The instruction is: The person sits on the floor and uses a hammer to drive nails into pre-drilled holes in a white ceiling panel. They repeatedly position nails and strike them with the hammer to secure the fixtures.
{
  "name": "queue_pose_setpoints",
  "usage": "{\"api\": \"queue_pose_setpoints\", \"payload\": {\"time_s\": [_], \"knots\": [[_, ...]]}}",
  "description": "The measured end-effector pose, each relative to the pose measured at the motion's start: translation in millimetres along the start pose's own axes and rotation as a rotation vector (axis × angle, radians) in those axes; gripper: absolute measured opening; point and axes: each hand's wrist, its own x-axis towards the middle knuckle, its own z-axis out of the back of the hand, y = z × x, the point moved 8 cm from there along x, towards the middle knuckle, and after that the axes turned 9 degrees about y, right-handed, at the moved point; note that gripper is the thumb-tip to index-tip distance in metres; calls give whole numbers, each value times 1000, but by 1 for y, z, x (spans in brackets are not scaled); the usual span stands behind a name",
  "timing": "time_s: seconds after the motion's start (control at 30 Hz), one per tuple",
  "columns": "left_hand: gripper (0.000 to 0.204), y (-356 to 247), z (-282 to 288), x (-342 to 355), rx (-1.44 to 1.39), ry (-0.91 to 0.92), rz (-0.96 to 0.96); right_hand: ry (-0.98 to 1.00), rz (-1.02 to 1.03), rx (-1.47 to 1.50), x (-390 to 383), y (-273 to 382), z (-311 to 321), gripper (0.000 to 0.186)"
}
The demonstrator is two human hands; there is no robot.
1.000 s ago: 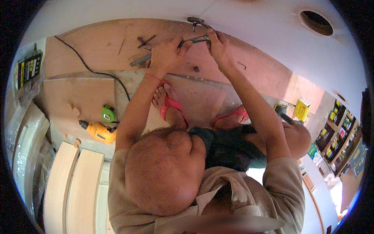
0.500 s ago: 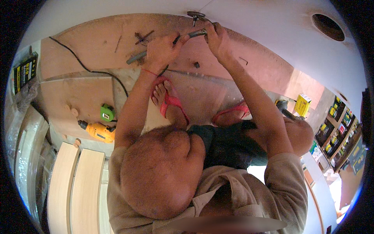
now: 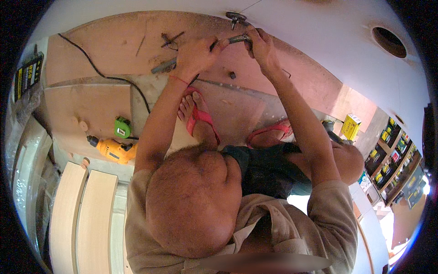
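My left hand [image 3: 197,58] is closed around a long grey rod-shaped tool [image 3: 238,39], whose exact kind I cannot make out. Its blunt end pokes out beyond the wrist; the other end is dark and metallic. Curled at that far end, the fingers of my right hand [image 3: 262,49] grip it, partly hiding the tip. Just above, a dark round disc with a short shaft [image 3: 236,19] sits against the white panel [image 3: 301,27], apart from my fingers. Below my hands lies a small dark block [image 3: 232,75] on the brown board [image 3: 114,50].
At left are an orange power drill [image 3: 114,150], a green tape measure [image 3: 122,127], a black cord [image 3: 98,75] and pale wooden boards [image 3: 93,219]. A yellow box [image 3: 351,126] stands at right, before a rack of packaged goods [image 3: 392,155]. The panel has a round hole [image 3: 388,42].
The view has shifted slightly. My right hand has turned a little at the tool's end, and more of the grey shaft's metallic end shows. Both hands keep their hold.
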Motion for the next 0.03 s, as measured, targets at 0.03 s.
{"api": "queue_pose_setpoints", "payload": {"time_s": [0.03], "knots": [[68,0,0,0,-3,1,1,-28,0,18,6,-4,-3,51]]}}
